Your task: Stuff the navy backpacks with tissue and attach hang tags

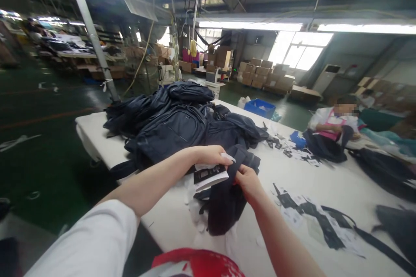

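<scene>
A dark navy backpack point(224, 212) stands bunched up on the white table in front of me. My left hand point(212, 156) is closed at its upper left side, with a small white piece showing at the fingertips. Just beneath that hand hangs a black-and-white hang tag point(209, 177), apparently held with it. My right hand point(248, 181) pinches the dark fabric at the right side of the same backpack. The fingertips of the right hand are partly hidden behind the cloth.
A heap of dark backpacks point(172, 125) covers the table's far left. Loose tags point(308, 212) and straps lie to the right, more tags point(286, 149) farther back. Across the table a co-worker point(334, 123) handles a dark bag. A blue bin point(260, 108) stands behind the table.
</scene>
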Demonstrator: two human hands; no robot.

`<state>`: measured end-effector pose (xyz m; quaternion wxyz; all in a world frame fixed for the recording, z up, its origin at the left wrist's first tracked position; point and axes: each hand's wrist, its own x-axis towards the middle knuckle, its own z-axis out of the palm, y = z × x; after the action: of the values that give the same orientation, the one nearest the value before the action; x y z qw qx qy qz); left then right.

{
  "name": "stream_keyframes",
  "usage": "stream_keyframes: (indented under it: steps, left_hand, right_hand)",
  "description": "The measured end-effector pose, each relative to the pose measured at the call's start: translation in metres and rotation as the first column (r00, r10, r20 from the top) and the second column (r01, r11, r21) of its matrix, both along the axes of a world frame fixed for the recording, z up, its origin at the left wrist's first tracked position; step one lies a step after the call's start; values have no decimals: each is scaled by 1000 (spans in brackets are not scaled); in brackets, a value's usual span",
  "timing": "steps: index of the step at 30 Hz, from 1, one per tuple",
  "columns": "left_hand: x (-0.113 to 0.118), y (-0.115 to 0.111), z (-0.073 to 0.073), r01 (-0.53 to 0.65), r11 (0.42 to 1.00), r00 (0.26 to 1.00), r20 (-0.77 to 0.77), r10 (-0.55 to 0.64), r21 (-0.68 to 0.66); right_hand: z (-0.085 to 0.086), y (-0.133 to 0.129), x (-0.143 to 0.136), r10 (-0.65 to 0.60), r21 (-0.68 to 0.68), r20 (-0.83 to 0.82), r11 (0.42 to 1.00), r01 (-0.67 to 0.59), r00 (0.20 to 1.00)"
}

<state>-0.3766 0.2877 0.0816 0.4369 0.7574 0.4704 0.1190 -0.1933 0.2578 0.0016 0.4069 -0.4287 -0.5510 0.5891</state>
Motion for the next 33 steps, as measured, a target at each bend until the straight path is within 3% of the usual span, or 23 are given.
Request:
stream_keyframes:
  steps: [3,6,9,11,14,16,18,20,23,24,26,28,31,33]
  left_hand:
    - [-8,1,-3,-14,999,1000,19,13,38]
    - [-19,3,-9,-60,998,992,109,60,-8]
    - [-26,3,-14,-117,975,926,333,176,-191]
    - [-27,1,-14,-60,924,824,504,259,-377]
    - [-23,-3,-15,103,817,675,643,361,-567]
    - [-19,-4,-18,144,761,600,667,441,-633]
    - [-15,-4,-21,118,723,538,656,530,-681]
    - [-10,-5,-23,54,707,487,636,598,-706]
    - [1,-11,-23,-66,702,371,635,677,-709]
    - [5,-14,-22,-119,700,317,641,699,-705]
    - [12,-20,-20,-211,686,220,650,727,-696]
    - [15,-23,-17,-219,669,194,640,743,-710]
    - [14,-27,-13,-131,645,187,620,762,-753]
    - [16,-29,-12,-95,643,154,627,763,-760]
  right_hand:
    - [15,4,-1,-80,107,157,992,63,984]
    - [48,4,11,-154,179,196,977,119,968]
    - [86,0,24,1,163,61,987,-11,998]
    - [101,-2,27,140,171,-40,977,-131,989]
    - [99,-6,23,196,187,-40,965,-185,980]
    - [91,-9,20,206,223,98,949,-223,974]
    - [87,-13,17,216,328,281,894,-305,935]
    - [89,-17,15,116,504,500,768,-396,859]
    - [100,-22,8,-270,663,730,500,-557,628]
    - [104,-24,4,-387,664,748,443,-602,539]
    - [112,-26,-5,-544,637,744,403,-658,388]
    - [120,-28,-13,-617,588,737,382,-713,278]
    - [133,-26,-21,-597,468,777,334,-818,200]
    - [142,-20,-22,-553,431,811,344,-834,191]
